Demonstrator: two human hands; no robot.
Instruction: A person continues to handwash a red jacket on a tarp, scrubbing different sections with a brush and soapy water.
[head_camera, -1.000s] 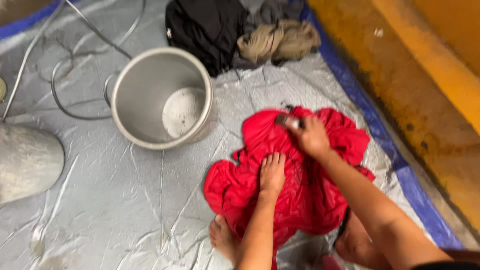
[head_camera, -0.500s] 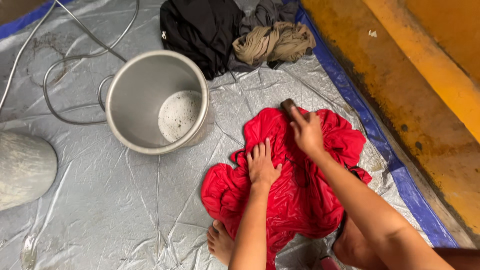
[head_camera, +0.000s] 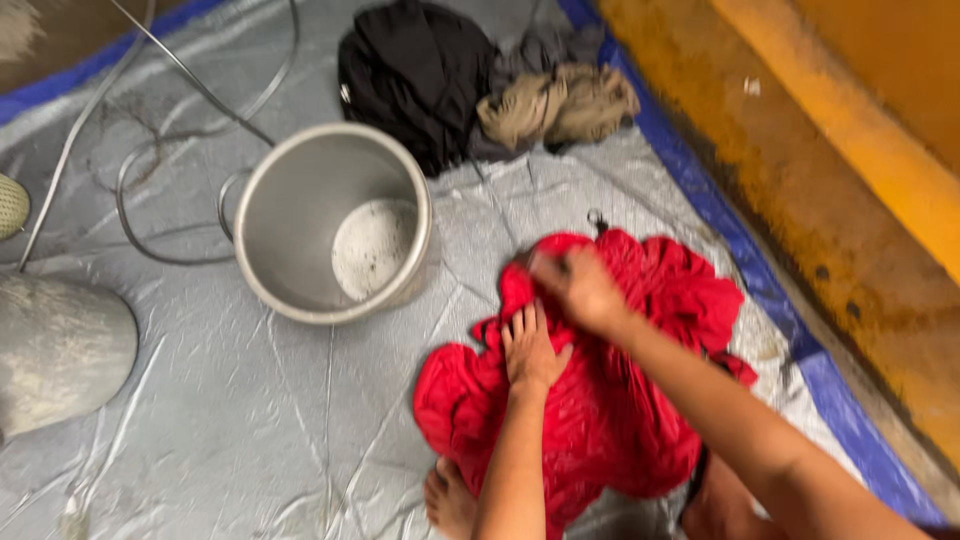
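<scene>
The red cloth (head_camera: 610, 420) lies bunched in the lower right of the frame on a silver tarp (head_camera: 250, 430), its long axis running from lower left up toward the blue edge strip (head_camera: 700, 190) at right. The left hand (head_camera: 530, 350) presses flat on it, fingers spread, while the right hand (head_camera: 580, 290) is blurred, its grip seemingly closed on the cloth's upper fold. Open tarp lies to the left; a metal pot (head_camera: 330, 235) stands just upper left and dark clothes (head_camera: 440, 75) lie at the top.

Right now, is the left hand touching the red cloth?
Touching. In the head view the left hand lies flat, palm down with fingers spread, on the red cloth, with no gap showing under it.
</scene>
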